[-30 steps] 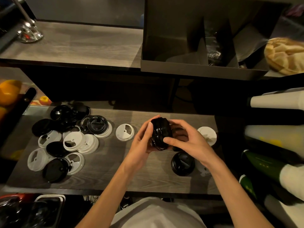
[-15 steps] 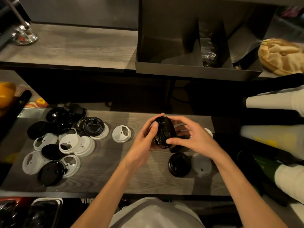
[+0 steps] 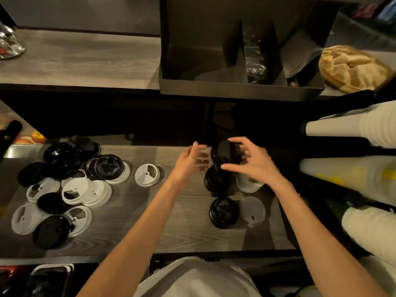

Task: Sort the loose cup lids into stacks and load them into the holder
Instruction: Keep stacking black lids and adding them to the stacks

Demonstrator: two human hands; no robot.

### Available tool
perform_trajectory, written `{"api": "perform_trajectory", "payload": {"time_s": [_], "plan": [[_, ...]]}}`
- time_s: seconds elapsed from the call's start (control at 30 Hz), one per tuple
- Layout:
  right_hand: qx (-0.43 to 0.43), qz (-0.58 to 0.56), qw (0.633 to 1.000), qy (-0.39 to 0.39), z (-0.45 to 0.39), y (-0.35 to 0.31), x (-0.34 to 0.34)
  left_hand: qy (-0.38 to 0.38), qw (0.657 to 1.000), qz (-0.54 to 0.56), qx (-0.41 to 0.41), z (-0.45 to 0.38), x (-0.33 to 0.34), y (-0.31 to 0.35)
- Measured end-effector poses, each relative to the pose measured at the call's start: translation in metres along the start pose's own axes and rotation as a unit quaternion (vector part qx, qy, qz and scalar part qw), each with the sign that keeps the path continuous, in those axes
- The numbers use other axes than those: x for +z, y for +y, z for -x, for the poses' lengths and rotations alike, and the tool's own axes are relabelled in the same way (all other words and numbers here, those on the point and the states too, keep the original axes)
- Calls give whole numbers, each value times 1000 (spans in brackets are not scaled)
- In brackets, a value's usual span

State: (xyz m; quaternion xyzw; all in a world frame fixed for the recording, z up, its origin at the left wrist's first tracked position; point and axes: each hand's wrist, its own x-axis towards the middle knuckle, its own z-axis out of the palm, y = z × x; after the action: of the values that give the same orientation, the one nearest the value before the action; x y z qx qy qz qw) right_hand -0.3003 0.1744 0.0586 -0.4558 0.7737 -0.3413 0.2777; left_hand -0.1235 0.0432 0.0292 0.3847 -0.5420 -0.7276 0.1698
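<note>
My right hand (image 3: 255,163) grips a short stack of black lids (image 3: 225,154) held on edge above the lower counter. Just left of that stack, my left hand (image 3: 187,165) is blurred, with fingers spread and nothing in them. Under the held stack stands another black lid stack (image 3: 216,184), with a white lid stack (image 3: 248,184) beside it. Nearer me lie a single black lid (image 3: 224,212) and a white lid (image 3: 251,207). A loose heap of black and white lids (image 3: 70,187) covers the counter's left part. The dark divided holder (image 3: 235,90) sits on the upper shelf.
One white lid (image 3: 147,175) lies alone between the heap and my hands. Sleeves of paper cups (image 3: 351,125) jut in from the right. A crumpled brown paper bag (image 3: 351,67) lies right of the holder. The wooden counter (image 3: 132,228) ends close to my body.
Both hands have lifted the black stack up and away from me. My left hand has come off it and opened; the right hand alone holds it now.
</note>
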Motion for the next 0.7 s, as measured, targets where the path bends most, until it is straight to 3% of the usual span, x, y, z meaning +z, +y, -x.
{"api": "perform_trajectory", "payload": {"time_s": [0.13, 0.3, 0.47, 0.7], "plan": [[48, 84, 993, -74, -16, 38, 25, 64, 993, -65, -82, -12, -14, -65], [57, 144, 977, -146, -33, 53, 40, 31, 989, -95, -107, -6, -5, -100], [57, 184, 963, -188, -41, 59, 48, -12, 993, -35, -111, 6, 5, -98], [76, 197, 961, -180, -37, 61, 55, -45, 994, -30, -96, 1, 7, -104]]}}
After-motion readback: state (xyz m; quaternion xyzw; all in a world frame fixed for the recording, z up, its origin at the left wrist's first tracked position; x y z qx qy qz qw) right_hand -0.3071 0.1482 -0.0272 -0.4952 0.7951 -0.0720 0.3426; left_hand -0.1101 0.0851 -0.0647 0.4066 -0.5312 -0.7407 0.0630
